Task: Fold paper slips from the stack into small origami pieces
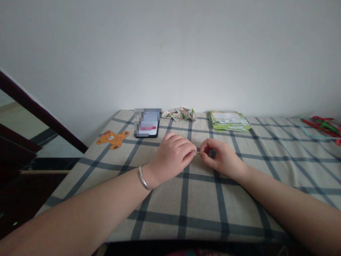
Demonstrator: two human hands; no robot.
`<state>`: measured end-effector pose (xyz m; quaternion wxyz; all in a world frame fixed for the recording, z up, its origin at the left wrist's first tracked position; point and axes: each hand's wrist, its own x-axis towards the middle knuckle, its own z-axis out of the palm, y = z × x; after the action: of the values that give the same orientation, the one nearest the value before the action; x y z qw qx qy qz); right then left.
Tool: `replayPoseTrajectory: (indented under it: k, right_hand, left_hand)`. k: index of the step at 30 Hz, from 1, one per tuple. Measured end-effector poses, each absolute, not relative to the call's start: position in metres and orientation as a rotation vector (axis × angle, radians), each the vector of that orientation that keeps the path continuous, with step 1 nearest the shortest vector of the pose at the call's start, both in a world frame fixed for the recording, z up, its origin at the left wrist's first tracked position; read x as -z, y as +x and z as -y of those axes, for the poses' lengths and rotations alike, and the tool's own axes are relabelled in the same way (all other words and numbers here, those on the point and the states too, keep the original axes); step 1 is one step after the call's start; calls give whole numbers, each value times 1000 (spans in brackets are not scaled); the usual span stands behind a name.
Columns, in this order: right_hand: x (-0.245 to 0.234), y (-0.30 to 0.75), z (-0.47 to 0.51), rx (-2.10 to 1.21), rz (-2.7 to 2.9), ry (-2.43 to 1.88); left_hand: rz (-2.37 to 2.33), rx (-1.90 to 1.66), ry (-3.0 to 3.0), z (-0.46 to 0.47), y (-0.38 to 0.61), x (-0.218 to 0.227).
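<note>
Both hands rest on a checked tablecloth (202, 209) near the table's middle. My left hand (172, 156), with a silver bangle at the wrist, is closed in a pinch. My right hand (221, 156) is also pinched shut. Between the two sets of fingertips runs a thin, narrow strip (195, 152), greenish and very small, which both hands hold; what it is made of I cannot make out.
At the table's far side lie a phone (147, 125), a heap of small folded paper pieces (179, 114) and a stack of green printed sheets (229, 121). Red and green strips (323, 125) lie at the far right. A bear print (112, 138) marks the cloth's left.
</note>
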<state>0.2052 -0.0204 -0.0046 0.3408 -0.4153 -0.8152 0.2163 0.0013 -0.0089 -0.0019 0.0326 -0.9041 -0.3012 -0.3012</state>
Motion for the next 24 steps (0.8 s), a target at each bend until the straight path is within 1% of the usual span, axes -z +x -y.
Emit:
replayPoseTrajectory:
  k: [2,7,10,13,18,24]
  right_hand:
    - [5,204,21,-482,2140,-1079]
    - [4,202,25,-155,2209,-1093]
    - [3,200,27,-70,2298,-1018]
    - [2,199,26,-72,2332,-999]
    - [2,201,22,-214,2286,-1072]
    - [3,205,20,-286,2271,-1119]
  left_hand:
    - [923,931,-2782,9,1,2]
    - [911,930,-2797,10,1,0]
    - [891,903,-2804,12,2,-1]
    - [882,889,-2795,13,2,-2]
    - [884,910,-2777,9,1,0]
    - [904,958,-2808,4,-1,3]
